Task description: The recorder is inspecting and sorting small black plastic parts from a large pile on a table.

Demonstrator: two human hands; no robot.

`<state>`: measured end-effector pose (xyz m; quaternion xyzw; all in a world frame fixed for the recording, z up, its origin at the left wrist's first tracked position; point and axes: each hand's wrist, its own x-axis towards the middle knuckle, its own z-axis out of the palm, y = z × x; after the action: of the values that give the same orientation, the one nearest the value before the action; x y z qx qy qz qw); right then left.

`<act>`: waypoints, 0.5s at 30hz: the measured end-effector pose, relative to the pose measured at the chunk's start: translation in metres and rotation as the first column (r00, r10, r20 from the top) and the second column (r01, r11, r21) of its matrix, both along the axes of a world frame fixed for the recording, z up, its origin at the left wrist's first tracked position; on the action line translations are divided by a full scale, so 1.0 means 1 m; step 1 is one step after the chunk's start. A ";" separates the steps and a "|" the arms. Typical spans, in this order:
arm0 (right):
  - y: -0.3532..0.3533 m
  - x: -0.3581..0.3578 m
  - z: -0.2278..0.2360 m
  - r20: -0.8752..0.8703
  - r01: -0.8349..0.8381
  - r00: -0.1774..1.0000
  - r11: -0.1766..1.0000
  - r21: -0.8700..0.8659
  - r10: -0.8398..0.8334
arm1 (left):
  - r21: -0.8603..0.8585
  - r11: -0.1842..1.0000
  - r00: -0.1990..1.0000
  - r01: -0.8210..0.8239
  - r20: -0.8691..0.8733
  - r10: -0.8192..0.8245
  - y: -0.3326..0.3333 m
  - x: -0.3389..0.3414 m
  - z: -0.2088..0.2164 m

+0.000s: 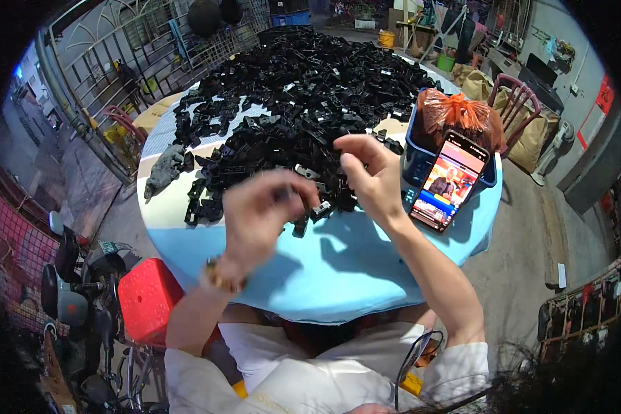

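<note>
A large heap of small black plastic parts (324, 90) covers much of the round table, spreading toward me. My left hand (255, 214), smeared by motion, is over the heap's near edge with its fingers curled. A dark piece (283, 196) shows between them, seemingly one of the black parts. My right hand (374, 176) is raised beside it, thumb and index finger bent close together. Whatever they may hold is too small or hidden to make out. Just below the left fingertips, a few loose black parts (301, 226) rest on the light blue cloth (310, 276).
At the right, a lit phone (450, 181) leans against a blue basket (415, 148) with an orange plastic bag (455, 114). A grey rag-like bundle (164, 171) lies at the table's left. A red stool (148, 298) stands at the lower left near a parked motorbike (72, 303).
</note>
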<state>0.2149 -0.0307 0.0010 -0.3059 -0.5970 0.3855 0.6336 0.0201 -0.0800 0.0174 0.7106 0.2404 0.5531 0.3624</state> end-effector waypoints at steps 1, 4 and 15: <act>0.004 0.007 -0.005 0.228 0.046 0.971 0.993 0.113 -0.071 | 0.177 0.983 0.962 0.043 -0.274 0.007 -0.025 0.000 0.005; 0.008 0.000 0.002 0.586 -0.077 0.794 0.930 0.360 -0.161 | 0.377 0.750 0.806 0.544 -0.482 -0.343 -0.096 0.006 -0.049; -0.002 0.005 0.004 0.911 -0.315 0.375 0.901 0.298 -0.170 | -0.243 0.828 0.472 0.506 -0.725 -0.501 -0.143 0.015 -0.246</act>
<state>0.2202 -0.0325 0.0051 -0.2946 -0.9285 0.0368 0.2232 0.0354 -0.2228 -0.2288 0.9144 0.1490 0.0692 0.3700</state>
